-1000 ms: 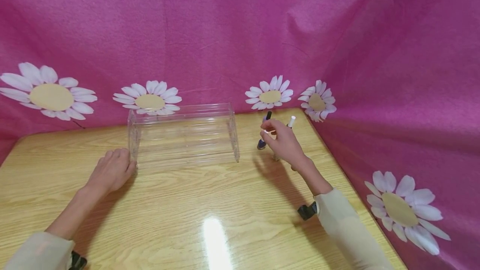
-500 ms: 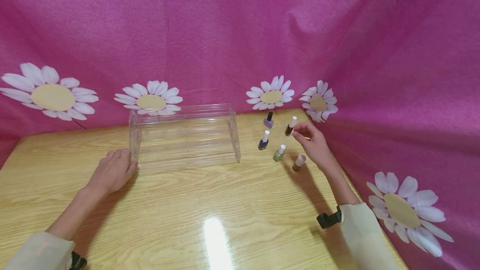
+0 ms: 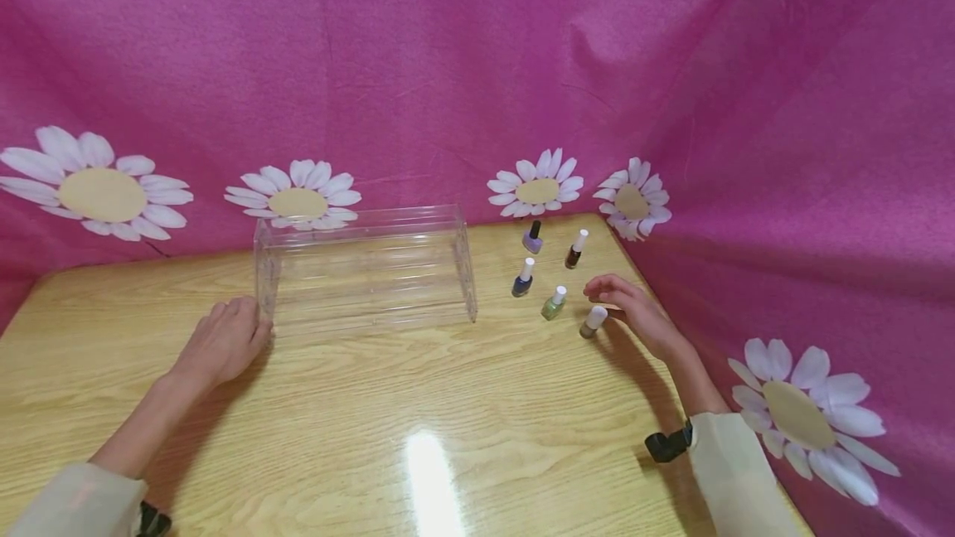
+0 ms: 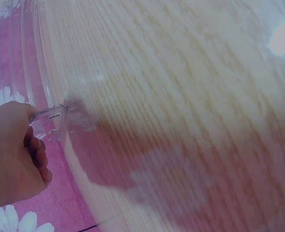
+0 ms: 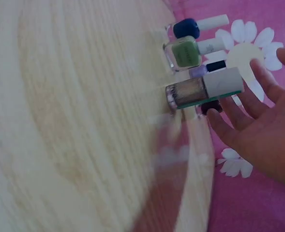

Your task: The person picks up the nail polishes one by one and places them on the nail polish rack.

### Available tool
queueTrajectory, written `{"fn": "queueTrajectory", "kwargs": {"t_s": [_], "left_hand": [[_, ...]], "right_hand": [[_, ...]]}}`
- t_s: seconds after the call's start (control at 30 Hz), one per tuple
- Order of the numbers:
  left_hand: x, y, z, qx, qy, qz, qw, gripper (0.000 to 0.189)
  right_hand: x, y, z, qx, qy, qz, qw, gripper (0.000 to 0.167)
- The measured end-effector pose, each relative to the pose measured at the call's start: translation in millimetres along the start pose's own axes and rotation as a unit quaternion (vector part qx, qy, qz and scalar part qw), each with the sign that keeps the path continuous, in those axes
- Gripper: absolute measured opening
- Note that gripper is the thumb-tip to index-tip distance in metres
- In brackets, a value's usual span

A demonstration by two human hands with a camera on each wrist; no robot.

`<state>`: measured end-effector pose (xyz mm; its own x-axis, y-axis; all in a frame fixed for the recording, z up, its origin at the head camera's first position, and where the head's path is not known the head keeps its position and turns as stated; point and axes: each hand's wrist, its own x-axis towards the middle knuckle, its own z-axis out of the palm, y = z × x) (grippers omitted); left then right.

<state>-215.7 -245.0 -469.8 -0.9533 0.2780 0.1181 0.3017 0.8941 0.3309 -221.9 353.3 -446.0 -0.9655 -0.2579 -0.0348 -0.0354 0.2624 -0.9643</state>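
Note:
A clear acrylic rack (image 3: 366,323) with several tiers stands at the back of the table. My left hand (image 3: 226,338) grips the front corner of its left end; the left wrist view has the fingers curled and the thumb at the clear edge. My right hand (image 3: 634,313) is beside a glittery brown-gold nail polish bottle (image 3: 593,322), fingers spread and nothing held. Around it stand a green nail polish (image 3: 554,304), a dark blue nail polish (image 3: 523,278), a dark red nail polish (image 3: 574,252) and a lilac nail polish (image 3: 532,239) with a black cap.
The wooden table (image 3: 358,421) ends at a pink cloth (image 3: 418,89) with daisies, which hangs behind and along the right side. Glare lies on the front of the tabletop.
My right hand has moved right and toward me, from above the dark blue bottle, past the dark red one, to beside the brown-gold bottle. The left hand stays at the rack.

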Motion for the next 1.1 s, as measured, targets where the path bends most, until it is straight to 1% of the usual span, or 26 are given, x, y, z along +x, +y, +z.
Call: {"fn": "queueTrajectory", "kwargs": {"t_s": [0.07,0.2,0.33,0.47,0.57,0.63,0.7,0.8,0.9,1.1], "left_hand": [[0.0,0.0,-0.2,0.000,0.000,0.001,1.0000,0.019],[-0.1,0.8,-0.2,0.001,0.001,0.000,1.0000,0.019],[0.5,1.6,-0.7,0.002,0.003,0.000,1.0000,0.019],[0.9,1.8,-0.6,0.003,0.007,0.003,1.0000,0.019],[0.6,1.2,0.1,0.004,0.012,0.006,0.9999,0.018],[0.3,0.9,0.3,0.004,0.014,0.007,0.9999,0.018],[0.3,0.5,0.5,0.002,0.013,0.006,0.9999,0.018],[0.4,-0.1,0.4,0.002,0.010,0.003,0.9999,0.019],[0.7,-0.3,0.0,0.002,0.006,0.001,1.0000,0.020],[1.8,-0.4,0.4,-0.001,0.004,0.003,1.0000,0.018]], "right_hand": [[0.4,6,-1,0.004,-0.014,-0.001,0.9999,0.031],[1.1,16,-2,0.015,-0.054,-0.012,0.9984,0.030],[4.1,32,-6,0.030,-0.095,-0.034,0.9944,0.032],[7.0,49,-12,0.016,-0.110,-0.029,0.9934,0.028],[2.5,45,-11,-0.001,-0.101,-0.017,0.9947,0.031],[-2.4,36,-8,-0.008,-0.096,-0.019,0.9952,0.033],[-7.6,27,-3,-0.015,-0.086,-0.011,0.9961,0.033],[-11.6,21,1,-0.026,-0.079,0.001,0.9966,0.034],[-12.6,21,2,-0.034,-0.073,0.002,0.9968,0.037],[-8.8,30,2,-0.036,-0.051,-0.007,0.9980,0.027]]}}
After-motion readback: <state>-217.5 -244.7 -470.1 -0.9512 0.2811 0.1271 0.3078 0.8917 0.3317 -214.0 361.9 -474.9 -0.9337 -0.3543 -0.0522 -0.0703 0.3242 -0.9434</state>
